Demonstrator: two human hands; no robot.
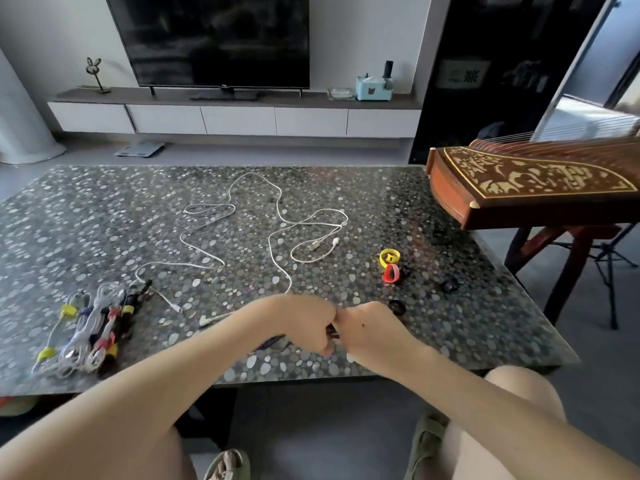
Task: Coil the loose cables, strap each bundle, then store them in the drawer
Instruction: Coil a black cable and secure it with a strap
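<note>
My left hand [308, 322] and my right hand [367, 329] meet knuckle to knuckle near the table's front edge, both curled round a dark cable bundle [273, 342] that shows only as a dark strip beneath them. Two loose white cables lie spread over the middle of the table: one to the left [204, 233], one to the right [304, 237]. Several coiled, strapped bundles [90, 334] lie in a pile at the front left. A yellow strap [389, 257] and a red strap [391, 274] sit rolled at the right.
The pebble-patterned table [104, 220] bears a few small black strap rolls [449, 285] at the right. A wooden zither [533, 181] on a stand overhangs the far right corner. A TV cabinet with white drawers [239, 119] runs along the far wall.
</note>
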